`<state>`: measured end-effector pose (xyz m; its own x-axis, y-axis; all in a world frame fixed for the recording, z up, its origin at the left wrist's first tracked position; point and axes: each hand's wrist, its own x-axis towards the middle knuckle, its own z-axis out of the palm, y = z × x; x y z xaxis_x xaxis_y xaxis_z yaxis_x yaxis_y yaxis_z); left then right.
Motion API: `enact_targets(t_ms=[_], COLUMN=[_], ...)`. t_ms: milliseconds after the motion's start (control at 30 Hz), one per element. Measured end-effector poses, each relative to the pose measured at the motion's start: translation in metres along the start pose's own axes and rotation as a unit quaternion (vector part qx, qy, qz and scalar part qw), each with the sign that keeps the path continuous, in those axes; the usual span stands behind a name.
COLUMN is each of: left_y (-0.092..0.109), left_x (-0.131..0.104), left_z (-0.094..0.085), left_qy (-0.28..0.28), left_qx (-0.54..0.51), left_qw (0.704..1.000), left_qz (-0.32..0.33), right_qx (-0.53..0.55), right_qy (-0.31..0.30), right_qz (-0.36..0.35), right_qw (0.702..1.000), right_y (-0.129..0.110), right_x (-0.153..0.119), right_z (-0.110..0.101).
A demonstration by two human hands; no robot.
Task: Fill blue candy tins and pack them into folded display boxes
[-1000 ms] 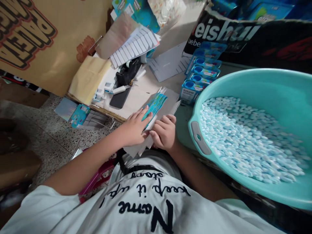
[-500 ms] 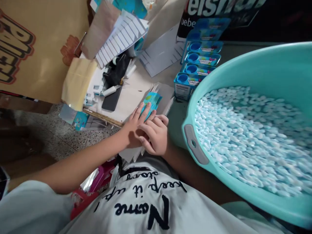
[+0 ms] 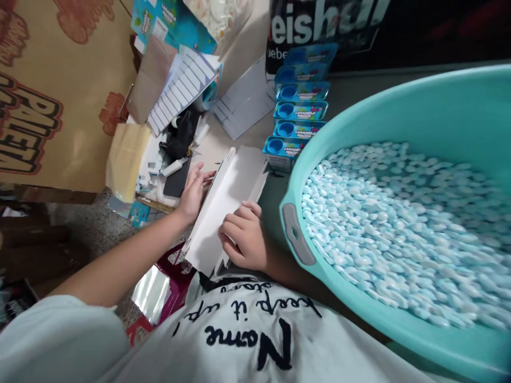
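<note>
A stack of folded white cardboard [image 3: 225,205] lies slanted at the table's front edge. My left hand [image 3: 195,192] is at its left side, fingers apart, with some fingertips partly hidden by the cardboard's raised edge. My right hand [image 3: 244,234] is curled over the right part of the stack, its fingers closed on the cardboard; its palm is hidden. Blue printed boxes [image 3: 284,146] stand in a row beyond the stack. On the right, a large turquoise tub [image 3: 293,183] holds many pale blue and white candies [image 3: 383,223].
A dark phone [image 3: 175,180], a black item [image 3: 181,135] and white card pieces lie left of the stack. Behind them are striped sheets [image 3: 183,88] and a grey sheet [image 3: 245,98]. A large brown carton [image 3: 72,106] stands at the far left.
My left hand has left the blue printed piece and moved left, away from my right hand. That piece no longer shows on the white stack. The whole view has shifted slightly.
</note>
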<state>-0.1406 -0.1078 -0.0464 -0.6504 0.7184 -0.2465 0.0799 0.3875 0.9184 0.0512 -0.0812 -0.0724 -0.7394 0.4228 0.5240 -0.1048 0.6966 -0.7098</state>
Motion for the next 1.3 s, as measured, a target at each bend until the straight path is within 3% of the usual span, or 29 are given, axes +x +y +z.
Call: enact_targets(t_ms=[133,233,300,400,500,633,767,900,967,1067,1167,1300], left_y=[-0.001,-0.008,-0.018,-0.036,-0.049,-0.056,-0.056,-0.051,-0.046,-0.038,-0.033,-0.026], left_x=[-0.019,-0.029,-0.025,-0.015,-0.008,-0.008,-0.010,-0.014,-0.012,-0.002,0.012,0.022], left_z=[-0.026,-0.058,-0.067,-0.054,-0.029,-0.017,-0.017,-0.015,-0.016,-0.026,-0.044,-0.061], left_qy=[-0.010,0.020,0.035,-0.005,-0.063,-0.066,-0.031,-0.005,0.034,0.094,0.085,0.066], left_qx=[0.108,0.216,0.302,0.437,0.527,0.557,0.533,0.445,0.363,0.204,0.131,0.130], left_qw=[0.994,0.975,0.947,0.876,0.813,0.792,0.808,0.860,0.904,0.967,0.986,0.987], left_qz=[-0.030,0.037,0.108,0.204,0.239,0.241,0.249,0.249,0.224,0.120,0.062,0.071], right_qx=[0.025,0.008,-0.022,-0.055,-0.054,-0.048,-0.061,-0.044,-0.029,-0.033,-0.019,0.016], right_qy=[-0.054,-0.106,-0.134,-0.146,-0.135,-0.084,-0.015,0.123,0.123,0.106,0.109,0.160], right_qz=[-0.045,-0.044,-0.025,0.003,0.024,0.024,0.053,0.155,0.156,0.135,0.127,0.153], right_qw=[0.997,0.993,0.990,0.988,0.989,0.995,0.997,0.979,0.980,0.985,0.986,0.975], right_y=[0.002,0.005,0.006,0.008,0.010,0.011,0.014,0.030,0.041,0.048,0.038,0.008], right_x=[0.004,0.006,0.006,0.005,0.004,0.000,-0.007,-0.015,-0.015,-0.012,-0.012,-0.014], right_z=[0.012,0.028,0.036,0.042,0.044,0.047,0.042,0.038,0.040,0.041,0.035,0.024])
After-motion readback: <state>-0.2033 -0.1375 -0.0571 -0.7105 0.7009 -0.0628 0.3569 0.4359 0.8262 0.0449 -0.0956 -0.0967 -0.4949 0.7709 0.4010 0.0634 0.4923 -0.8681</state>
